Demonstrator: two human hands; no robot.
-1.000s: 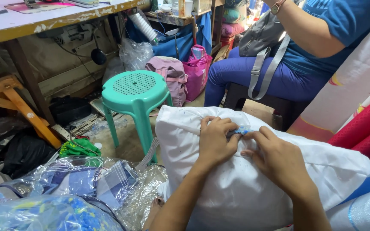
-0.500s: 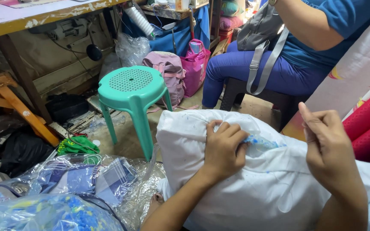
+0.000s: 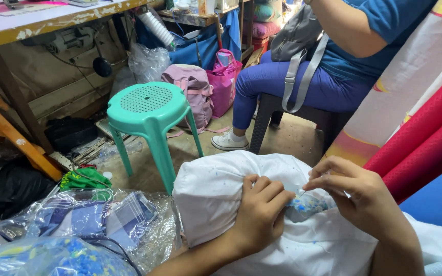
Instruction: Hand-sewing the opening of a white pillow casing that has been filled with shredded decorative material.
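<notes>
Head view: left hand (image 3: 259, 212) pressed on stuffed white fabric pillow (image 3: 221, 197), fingers curled, gripping fabric at blue-speckled opening (image 3: 305, 207). Right hand (image 3: 361, 197) pinched just beside opening, contents unclear. Green plastic stool (image 3: 147, 110) beyond pillow.

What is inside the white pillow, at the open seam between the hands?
Blue and white stuffing shows in the gap of the white pillow. The left hand pinches the seam; the right hand is beside it. Deeper filling is covered by cloth.

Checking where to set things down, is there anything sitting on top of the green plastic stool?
No, the green stool has a bare perforated seat, with nothing on it.
</notes>
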